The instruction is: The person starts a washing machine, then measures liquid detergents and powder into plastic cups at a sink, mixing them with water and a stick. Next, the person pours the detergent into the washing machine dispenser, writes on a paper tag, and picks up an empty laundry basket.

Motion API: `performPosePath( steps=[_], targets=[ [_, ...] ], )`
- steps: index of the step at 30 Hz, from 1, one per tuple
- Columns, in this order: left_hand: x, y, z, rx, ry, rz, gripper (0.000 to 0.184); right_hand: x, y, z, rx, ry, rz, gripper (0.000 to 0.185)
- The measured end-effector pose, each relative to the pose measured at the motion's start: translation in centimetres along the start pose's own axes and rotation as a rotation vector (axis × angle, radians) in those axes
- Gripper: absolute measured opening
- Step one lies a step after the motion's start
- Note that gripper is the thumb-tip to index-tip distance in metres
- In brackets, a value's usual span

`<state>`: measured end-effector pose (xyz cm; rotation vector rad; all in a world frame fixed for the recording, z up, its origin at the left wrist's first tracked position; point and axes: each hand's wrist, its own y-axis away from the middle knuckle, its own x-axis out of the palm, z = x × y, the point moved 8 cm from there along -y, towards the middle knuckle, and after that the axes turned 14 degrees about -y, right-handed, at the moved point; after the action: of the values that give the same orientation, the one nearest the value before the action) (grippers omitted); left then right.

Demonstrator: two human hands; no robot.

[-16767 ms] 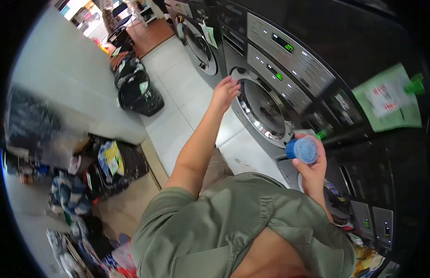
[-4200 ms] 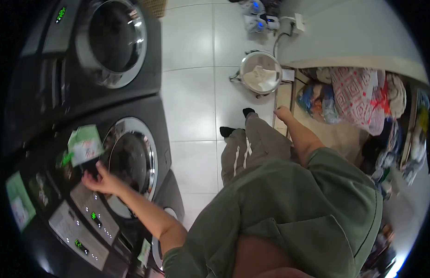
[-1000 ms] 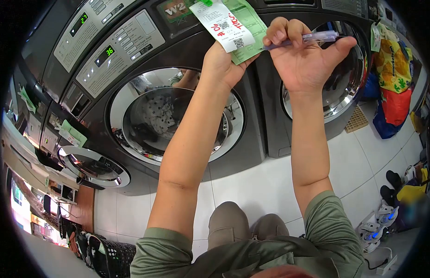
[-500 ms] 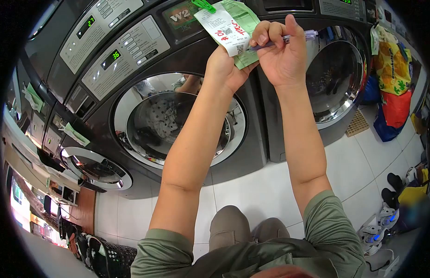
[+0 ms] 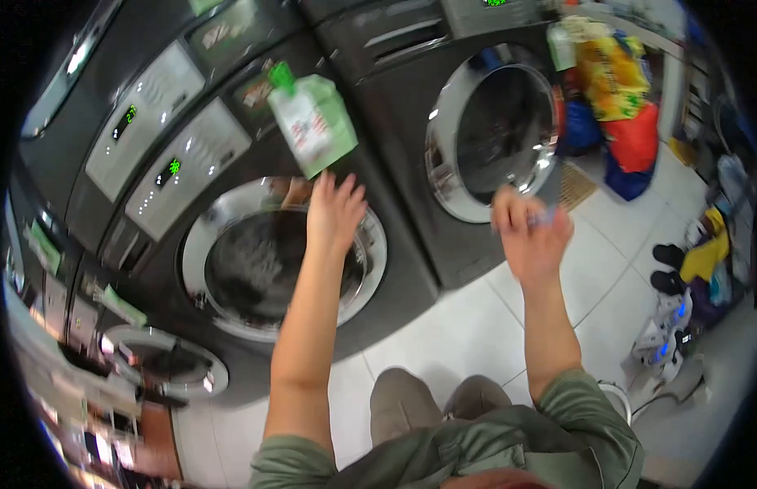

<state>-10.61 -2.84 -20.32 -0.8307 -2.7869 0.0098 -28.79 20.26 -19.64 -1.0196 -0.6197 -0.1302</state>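
My left hand (image 5: 336, 213) is held with its fingers spread, just below a white slip (image 5: 308, 132) and a green paper (image 5: 338, 122). A green clip (image 5: 281, 78) hangs both papers on the front of a dark washing machine (image 5: 399, 269). The hand holds nothing. Behind it is the machine's round door (image 5: 260, 259), with laundry dimly visible through the glass. Off to the right, my right hand (image 5: 532, 240) is curled around a pale purple pen (image 5: 544, 217). Motion blurs the pen and the writing on the slip.
A second front-loading machine (image 5: 411, 163) stands to the right. Beyond it a yellow bag (image 5: 611, 77) and a red bag (image 5: 635, 143) rest near a woven mat (image 5: 576, 186). Dark slippers (image 5: 668, 269) and white shoes (image 5: 662, 330) lie on the tiled floor (image 5: 615, 232) at right.
My left hand has let go of the papers, which now hang from the clip. My right hand has moved away from them, down and right, still with the pen. The view has turned right.
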Motion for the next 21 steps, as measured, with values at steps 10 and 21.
performPosePath(
  steps=[10,21],
  targets=[
    [-0.9,8.1,26.3,-0.491,-0.309,0.211,0.063,-8.5,60.7,34.5,-0.322,1.170,-1.656,0.034],
    [-21.7,22.2,47.9,-1.099,-1.351,0.691,0.054,-9.8,92.2,27.6,0.678,1.589,-2.439,0.026]
  ],
)
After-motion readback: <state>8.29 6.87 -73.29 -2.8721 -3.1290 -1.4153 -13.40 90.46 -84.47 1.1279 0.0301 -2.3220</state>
